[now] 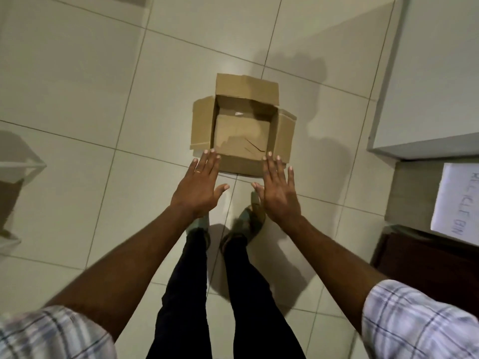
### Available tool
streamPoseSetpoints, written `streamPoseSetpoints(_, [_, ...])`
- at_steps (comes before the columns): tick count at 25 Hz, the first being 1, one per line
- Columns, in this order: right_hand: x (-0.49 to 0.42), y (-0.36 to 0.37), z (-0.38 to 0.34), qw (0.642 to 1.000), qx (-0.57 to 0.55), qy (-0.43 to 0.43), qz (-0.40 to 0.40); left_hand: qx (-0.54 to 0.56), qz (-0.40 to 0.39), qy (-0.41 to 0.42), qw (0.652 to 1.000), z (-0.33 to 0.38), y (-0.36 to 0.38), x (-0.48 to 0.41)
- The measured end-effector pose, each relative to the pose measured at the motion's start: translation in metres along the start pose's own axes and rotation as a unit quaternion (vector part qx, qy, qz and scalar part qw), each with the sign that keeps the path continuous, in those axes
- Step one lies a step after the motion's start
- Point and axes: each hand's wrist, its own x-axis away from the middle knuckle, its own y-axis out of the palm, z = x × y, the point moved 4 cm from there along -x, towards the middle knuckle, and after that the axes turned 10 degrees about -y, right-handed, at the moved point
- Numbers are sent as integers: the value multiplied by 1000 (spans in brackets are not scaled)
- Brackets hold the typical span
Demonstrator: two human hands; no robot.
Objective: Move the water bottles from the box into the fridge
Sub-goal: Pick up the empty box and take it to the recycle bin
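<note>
A brown cardboard box (242, 130) stands on the tiled floor with its four flaps folded outward. Its inside shows only bare cardboard; no water bottles are in view. My left hand (201, 182) hovers flat, fingers straight and spread, with its fingertips over the box's near left corner. My right hand (278, 189) is held the same way, fingertips over the near right corner. Both hands are empty. I cannot tell whether they touch the box. No fridge is recognisable in this view.
My legs and feet (248, 218) stand just behind the box. A white cabinet-like block (427, 73) rises at the right. Below it sit a white bin with handwriting (458, 203) and a dark wooden surface (427, 260). A white frame (18, 164) is at the left edge.
</note>
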Motion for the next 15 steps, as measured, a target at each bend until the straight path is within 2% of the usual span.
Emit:
streamPoseSetpoints(4, [-65,72,20,1000,-14,22,-15,-38,-15,50,998,-10,68,-71])
streamPoseSetpoints(10, [-146,186,53,999,-28,-10,-23,-70,-46,103,991,-12,170,-171])
streamPoseSetpoints(12, [-169,218,65,999,-38,-10,-30,-89,-61,99,989,-15,200,-199])
streamPoseSetpoints(15, [-192,254,75,996,-44,-50,-51,-102,-73,48,991,-28,232,-223])
